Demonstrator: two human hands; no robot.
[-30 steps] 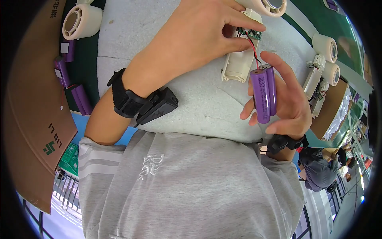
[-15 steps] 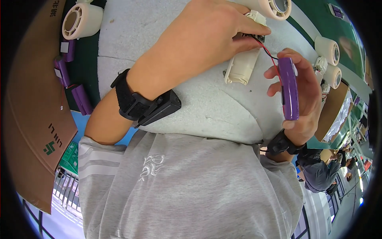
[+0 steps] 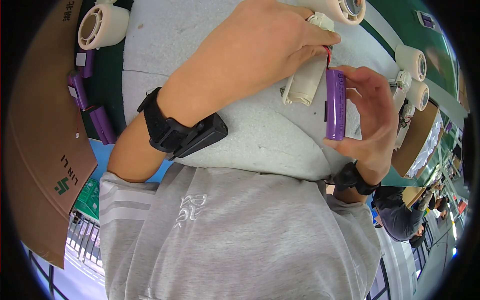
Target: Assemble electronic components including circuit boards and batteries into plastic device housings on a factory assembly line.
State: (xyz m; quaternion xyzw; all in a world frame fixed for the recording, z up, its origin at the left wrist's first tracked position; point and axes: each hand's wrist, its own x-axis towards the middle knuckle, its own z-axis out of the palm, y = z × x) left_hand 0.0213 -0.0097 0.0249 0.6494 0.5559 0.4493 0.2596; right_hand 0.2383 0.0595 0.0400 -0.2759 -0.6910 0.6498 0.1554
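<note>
My left hand (image 3: 280,37) reaches across the mat, its thumb and fingers closed on the upper end of a cream plastic handle housing (image 3: 303,86). The housing's open half faces up and points toward me. Between thumb and battery run a short red and black wire pair (image 3: 328,56). In my right hand (image 3: 372,107) a purple battery pack (image 3: 336,105) stands nearly lengthwise, gripped at both ends by thumb and fingers. The battery lies just right of the housing, apart from it. A round cream head (image 3: 345,10) sits beyond my left fingertips; what those fingers pinch is partly hidden.
Work rests on a white foam mat (image 3: 160,50). Purple battery packs (image 3: 102,125) and a round cream part (image 3: 103,26) lie at the left, beside a large cardboard box (image 3: 45,135). More cream units (image 3: 411,62) and an open box (image 3: 417,142) stand at the right. A person (image 3: 400,212) is behind.
My right hand has brought the battery pack leftward, closer to the housing, and turned it more upright. The wires now bunch up shorter. My left hand stays nearly in place.
</note>
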